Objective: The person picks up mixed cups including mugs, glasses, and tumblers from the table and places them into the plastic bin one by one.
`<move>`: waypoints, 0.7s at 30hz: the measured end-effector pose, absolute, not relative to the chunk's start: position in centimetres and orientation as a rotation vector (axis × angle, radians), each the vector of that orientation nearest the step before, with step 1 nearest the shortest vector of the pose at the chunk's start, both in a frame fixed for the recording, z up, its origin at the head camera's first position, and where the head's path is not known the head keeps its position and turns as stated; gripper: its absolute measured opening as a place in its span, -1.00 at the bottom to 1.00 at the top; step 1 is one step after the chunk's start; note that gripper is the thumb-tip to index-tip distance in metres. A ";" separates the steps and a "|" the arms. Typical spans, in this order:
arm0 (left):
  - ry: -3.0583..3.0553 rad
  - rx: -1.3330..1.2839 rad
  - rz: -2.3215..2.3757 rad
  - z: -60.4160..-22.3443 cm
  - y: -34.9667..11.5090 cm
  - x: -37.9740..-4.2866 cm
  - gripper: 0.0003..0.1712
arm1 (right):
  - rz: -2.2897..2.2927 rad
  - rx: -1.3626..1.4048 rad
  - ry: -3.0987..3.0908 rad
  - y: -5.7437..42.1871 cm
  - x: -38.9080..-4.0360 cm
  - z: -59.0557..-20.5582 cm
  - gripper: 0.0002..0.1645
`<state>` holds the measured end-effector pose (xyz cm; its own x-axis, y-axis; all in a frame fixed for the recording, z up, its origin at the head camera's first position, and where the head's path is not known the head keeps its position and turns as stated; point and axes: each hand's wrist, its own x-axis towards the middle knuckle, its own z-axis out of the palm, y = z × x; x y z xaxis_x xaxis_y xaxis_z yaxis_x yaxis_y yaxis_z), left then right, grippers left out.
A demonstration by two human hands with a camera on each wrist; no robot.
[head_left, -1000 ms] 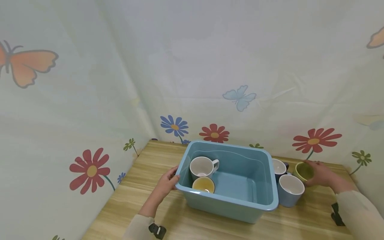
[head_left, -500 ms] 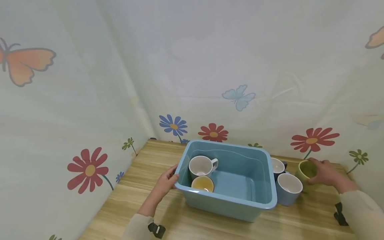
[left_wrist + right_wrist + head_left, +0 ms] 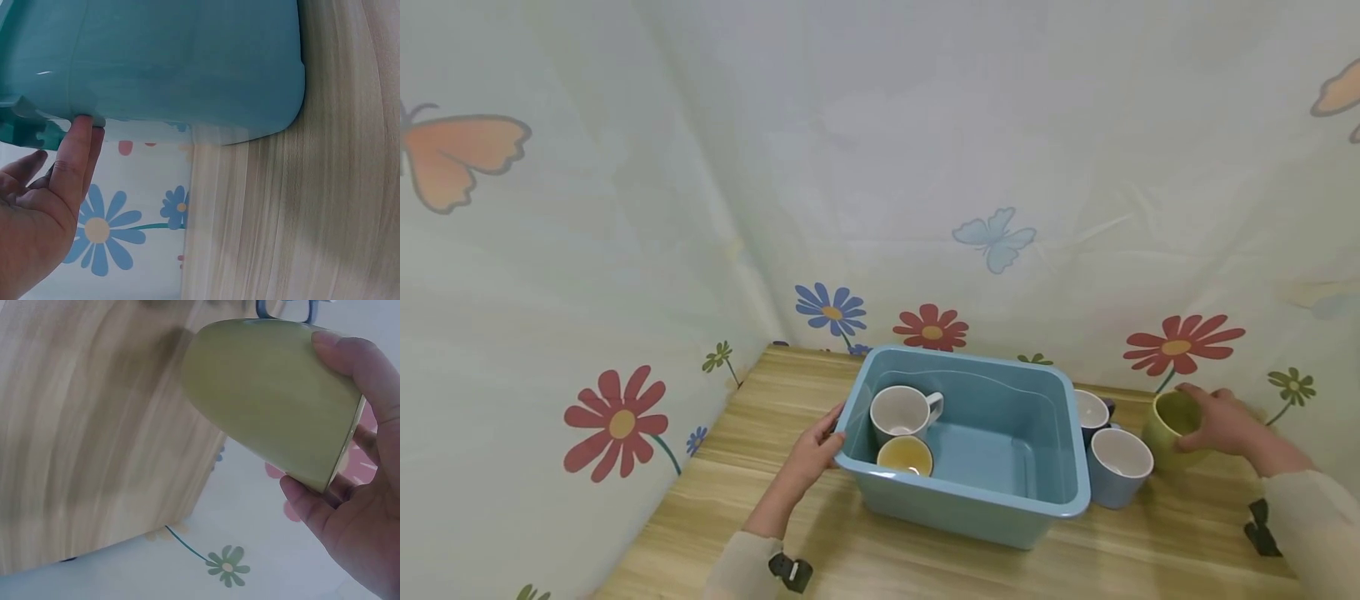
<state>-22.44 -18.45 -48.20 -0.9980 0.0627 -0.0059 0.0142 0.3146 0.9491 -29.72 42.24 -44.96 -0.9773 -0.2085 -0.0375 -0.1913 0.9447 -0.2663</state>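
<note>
At the left we see the left hand (image 3: 808,454), its thumb and fingers holding the left rim of a blue tub (image 3: 955,515) that stands on the wood-grained desk (image 3: 793,387). In the tub's left end we find two cups: a white mug (image 3: 901,412), its handle turned right, and, just in front of it, a yellow-lined cup (image 3: 905,456). Right of the tub we see a dark mug (image 3: 1091,411) with a white inside, close by the wall, and nearer us a grey-blue mug (image 3: 1114,477), both upright. Beyond them, at the far right, we have the green cup (image 3: 1165,446), grasped near its mouth between the thumb and fingers of the right hand (image 3: 1228,429); we cannot tell whether its base touches the desk. Behind everything we see a flowered backdrop (image 3: 887,167).
</note>
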 end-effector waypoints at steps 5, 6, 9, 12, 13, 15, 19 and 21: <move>2.505 0.071 1.832 -48.3 -18.5 -22.6 -0.30 | -0.402 -0.329 3.049 42.3 -29.6 -43.9 0.18; 2.500 0.063 1.838 -48.3 -18.5 -22.6 -0.29 | -0.397 -0.342 3.060 42.3 -29.5 -43.6 0.17; 2.498 0.062 1.846 -48.3 -18.4 -22.6 -0.28 | -0.374 -0.374 3.082 42.0 -29.0 -42.5 0.17; 2.499 0.063 1.852 -48.3 -18.4 -22.6 -0.29 | -0.353 -0.383 3.085 41.8 -28.6 -41.4 0.19; 2.501 0.062 1.851 -48.4 -18.4 -22.5 -0.29 | -0.347 -0.380 3.078 41.8 -28.6 -41.1 0.20; 2.504 0.061 1.853 -48.4 -18.3 -22.5 -0.30 | -0.342 -0.375 3.065 41.8 -28.5 -40.6 0.19; 2.509 0.061 1.854 -48.4 -18.3 -22.4 -0.30 | -0.353 -0.368 3.041 41.7 -28.4 -39.8 0.20; 2.506 0.066 1.854 -48.4 -18.3 -22.4 -0.31 | -0.352 -0.382 3.043 41.7 -28.4 -39.4 0.20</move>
<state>-22.37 -18.33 -48.43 -0.9988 0.0476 0.0066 0.0202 0.2920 0.9562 -28.36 41.67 -39.38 -0.9678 -0.2503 -0.0257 -0.2379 0.9434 -0.2313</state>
